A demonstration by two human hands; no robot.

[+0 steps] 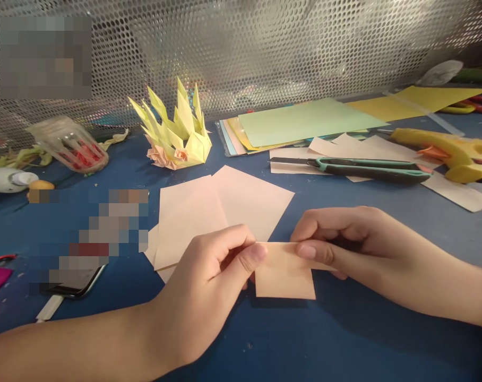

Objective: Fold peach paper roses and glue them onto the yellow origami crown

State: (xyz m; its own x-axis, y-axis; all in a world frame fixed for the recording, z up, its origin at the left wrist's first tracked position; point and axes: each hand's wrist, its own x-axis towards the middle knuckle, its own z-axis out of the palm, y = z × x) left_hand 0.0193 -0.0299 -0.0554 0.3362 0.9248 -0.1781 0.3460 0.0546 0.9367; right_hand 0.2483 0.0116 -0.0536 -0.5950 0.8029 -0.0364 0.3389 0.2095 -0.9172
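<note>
A small piece of pale peach paper (284, 278), folded along its top, is held between both hands just above the blue table. My left hand (221, 270) pinches its upper left corner between thumb and fingers. At the upper right, my right hand (344, 246) pinches the same paper, thumb in front and fingers curled behind. A narrow folded part sticks out to the right below that thumb. Beyond the hands lie several loose square sheets of pale pink paper (249, 196), overlapping one another. My left hand partly covers them.
A yellow-green folded paper piece with pink paper roses (181, 138) stands behind. Rightward lie coloured sheets (304, 124), a utility knife (368, 167) and a yellow glue gun (459, 151). At left are a plugged-in phone (87, 284) and a tipped plastic cup (71, 146). Perforated metal mesh (244, 48) closes the back.
</note>
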